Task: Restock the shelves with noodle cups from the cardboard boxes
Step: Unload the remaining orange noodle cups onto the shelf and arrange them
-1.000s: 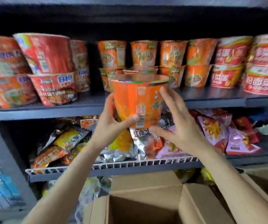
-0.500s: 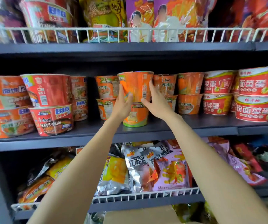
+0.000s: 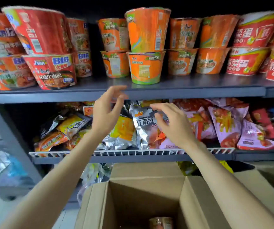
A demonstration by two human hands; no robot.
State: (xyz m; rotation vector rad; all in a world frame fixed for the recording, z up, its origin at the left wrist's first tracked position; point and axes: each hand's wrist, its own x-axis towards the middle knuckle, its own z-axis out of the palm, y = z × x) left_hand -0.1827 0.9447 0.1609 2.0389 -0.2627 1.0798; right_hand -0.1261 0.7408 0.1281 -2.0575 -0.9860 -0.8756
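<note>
An orange noodle cup (image 3: 147,29) stands on top of another orange cup (image 3: 145,66) at the front of the grey shelf (image 3: 129,93). Both my hands hang free below that shelf, apart from the cups. My left hand (image 3: 106,111) has loosely spread fingers and holds nothing. My right hand (image 3: 172,124) is also relaxed and empty, in front of a silver snack bag (image 3: 142,124). An open cardboard box (image 3: 133,195) sits below, with the top of one noodle cup (image 3: 161,223) showing at its bottom.
Red noodle bowls (image 3: 50,70) fill the shelf's left, more orange cups (image 3: 212,60) and red-and-white bowls (image 3: 248,61) its right. Snack bags (image 3: 228,124) lie behind a white wire rail (image 3: 133,152) on the lower shelf. A grey upright (image 3: 5,134) stands at left.
Both hands set the orange cup on top of the front cup, let go and dropped below the shelf edge. The view has tilted down to the box.
</note>
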